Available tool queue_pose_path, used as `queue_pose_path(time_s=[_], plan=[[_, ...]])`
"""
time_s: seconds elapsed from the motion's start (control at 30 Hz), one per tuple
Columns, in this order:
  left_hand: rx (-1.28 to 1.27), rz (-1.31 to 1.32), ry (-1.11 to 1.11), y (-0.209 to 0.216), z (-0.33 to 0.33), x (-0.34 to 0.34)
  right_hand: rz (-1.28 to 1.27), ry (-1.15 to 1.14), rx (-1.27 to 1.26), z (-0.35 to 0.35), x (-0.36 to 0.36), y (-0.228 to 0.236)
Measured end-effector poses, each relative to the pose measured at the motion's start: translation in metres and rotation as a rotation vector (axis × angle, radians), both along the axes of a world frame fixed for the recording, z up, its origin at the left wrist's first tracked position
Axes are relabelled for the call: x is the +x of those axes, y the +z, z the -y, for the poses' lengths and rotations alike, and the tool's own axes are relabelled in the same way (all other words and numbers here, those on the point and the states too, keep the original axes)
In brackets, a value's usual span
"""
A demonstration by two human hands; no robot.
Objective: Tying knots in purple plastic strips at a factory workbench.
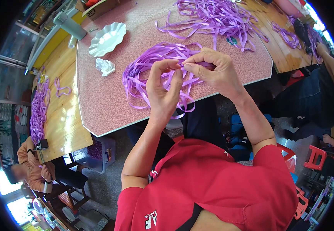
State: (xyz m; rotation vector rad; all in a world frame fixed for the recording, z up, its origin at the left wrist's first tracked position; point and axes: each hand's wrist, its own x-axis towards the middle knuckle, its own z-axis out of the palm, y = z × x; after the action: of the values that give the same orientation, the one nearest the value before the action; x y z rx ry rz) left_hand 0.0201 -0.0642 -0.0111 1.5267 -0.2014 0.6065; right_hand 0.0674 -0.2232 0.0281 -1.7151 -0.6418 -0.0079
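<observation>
Over the near edge of the pink speckled table, my two hands meet fingertip to fingertip. My right hand (217,73) is closed in a pinch on a strip of purple ribbon. Thumb and forefinger of my left hand (164,86) curve together at the same spot, closed on the ribbon too; the bit between the tips is small and partly hidden. Beneath and behind them lies a loose heap of purple ribbons (142,63), with a few loops hanging past the table edge.
A larger tangle of purple ribbons (220,19) covers the table's far right. Far left are a white scalloped dish (108,38), crumpled white paper (105,67) and a grey-green bottle (70,25). People sit at wooden tables on both sides; red stools (315,157) stand at right.
</observation>
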Motion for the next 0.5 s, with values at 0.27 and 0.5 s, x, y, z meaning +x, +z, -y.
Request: queue_pose_path(time_s=[0.27, 0.5], plan=[[0.495, 0.278, 0.298, -0.002, -0.0058, 0.004, -0.005, 0.026, -0.01, 0.0003, -0.0008, -0.0017], [0.467, 0.224, 0.278, -0.0049, -0.0041, 0.0034, 0.068, 0.007, -0.046, 0.0006, -0.0045, 0.0004]])
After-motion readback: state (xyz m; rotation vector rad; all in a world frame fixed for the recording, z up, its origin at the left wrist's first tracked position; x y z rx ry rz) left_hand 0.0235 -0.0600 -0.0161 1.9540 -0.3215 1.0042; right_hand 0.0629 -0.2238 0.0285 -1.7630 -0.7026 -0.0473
